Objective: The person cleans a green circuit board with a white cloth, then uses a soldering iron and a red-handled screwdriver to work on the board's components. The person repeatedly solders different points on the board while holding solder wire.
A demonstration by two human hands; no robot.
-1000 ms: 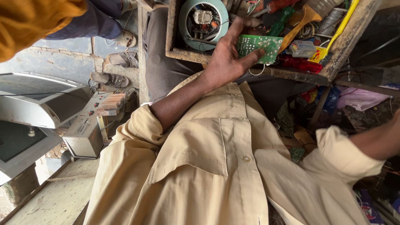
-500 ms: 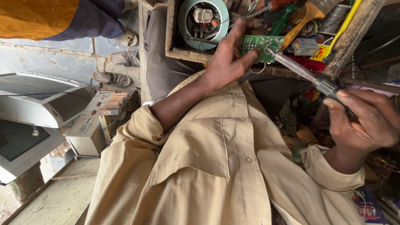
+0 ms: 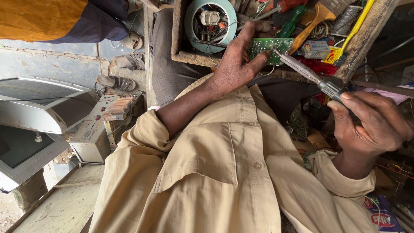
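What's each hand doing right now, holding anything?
Left hand: closed on the green circuit board, holding it.
Right hand: closed around the soldering iron, tip at the board.

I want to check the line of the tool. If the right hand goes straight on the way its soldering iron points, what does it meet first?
The right hand would most likely drive the soldering iron into the green circuit board held by the left hand. The tip already looks at the board, though depth is unclear.

My left hand (image 3: 235, 64) reaches out on a bare forearm, fingers curled in a pinch. My right hand (image 3: 371, 123) is closed in a fist-like grip, wrist bent.
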